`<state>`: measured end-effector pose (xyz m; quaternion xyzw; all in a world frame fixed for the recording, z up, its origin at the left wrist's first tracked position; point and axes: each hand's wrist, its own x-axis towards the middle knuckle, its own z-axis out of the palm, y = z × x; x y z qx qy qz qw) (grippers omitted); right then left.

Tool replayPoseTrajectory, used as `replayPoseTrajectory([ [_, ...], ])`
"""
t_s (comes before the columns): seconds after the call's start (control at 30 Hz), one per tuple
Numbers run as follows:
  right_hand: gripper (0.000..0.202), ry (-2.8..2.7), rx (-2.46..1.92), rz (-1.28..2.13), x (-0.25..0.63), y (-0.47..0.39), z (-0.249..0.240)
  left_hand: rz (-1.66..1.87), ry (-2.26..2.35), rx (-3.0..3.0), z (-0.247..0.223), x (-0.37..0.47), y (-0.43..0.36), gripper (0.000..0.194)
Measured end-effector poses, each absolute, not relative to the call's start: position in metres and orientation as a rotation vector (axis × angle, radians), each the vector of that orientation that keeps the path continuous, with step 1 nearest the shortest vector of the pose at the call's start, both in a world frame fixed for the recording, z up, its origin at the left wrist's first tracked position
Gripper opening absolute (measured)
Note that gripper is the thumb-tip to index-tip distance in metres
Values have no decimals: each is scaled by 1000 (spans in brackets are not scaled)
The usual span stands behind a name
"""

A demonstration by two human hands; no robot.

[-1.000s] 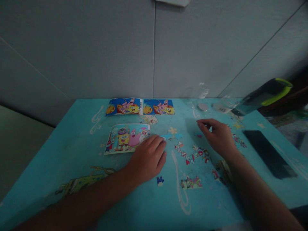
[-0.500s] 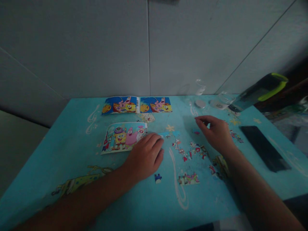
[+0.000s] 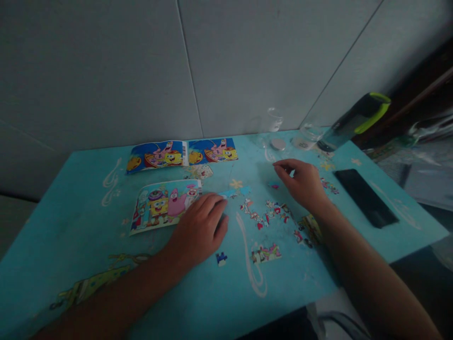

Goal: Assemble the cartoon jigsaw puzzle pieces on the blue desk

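My left hand (image 3: 201,227) lies palm down over the right edge of a cartoon picture card (image 3: 157,208). Its thumb is apart from the curved fingers, whose tips are by a light-blue strip of joined puzzle pieces (image 3: 238,192). My right hand (image 3: 300,183) hovers farther right, thumb and forefinger brought together; whatever may be between them is too small to make out. Below it lies a small pink-and-blue puzzle piece (image 3: 273,186). Loose puzzle pieces (image 3: 262,216) spread between the hands. Nearer me are a joined puzzle section (image 3: 266,253) and a single dark-blue piece (image 3: 221,259).
Two blue cartoon cards (image 3: 157,156) stand along the wall side. At the back right are clear plastic cups (image 3: 307,138), a round lid (image 3: 278,144) and a dark bottle (image 3: 354,123) with a lime-green loop. A black phone-like slab (image 3: 366,197) lies at the right.
The whole view has shifted and tilted slightly, so the table appears farther left. Both hands keep nearly the same pose and place over the table.
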<state>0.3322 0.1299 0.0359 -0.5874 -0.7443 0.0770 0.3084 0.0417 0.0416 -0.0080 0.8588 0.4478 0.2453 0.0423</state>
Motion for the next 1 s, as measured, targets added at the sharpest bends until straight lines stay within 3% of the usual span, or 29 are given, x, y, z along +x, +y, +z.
replayPoseTrajectory([
  [1.0, 23, -2000, -1557, 228, 330, 129, 35, 707, 1415, 2758, -1, 45, 37, 32],
])
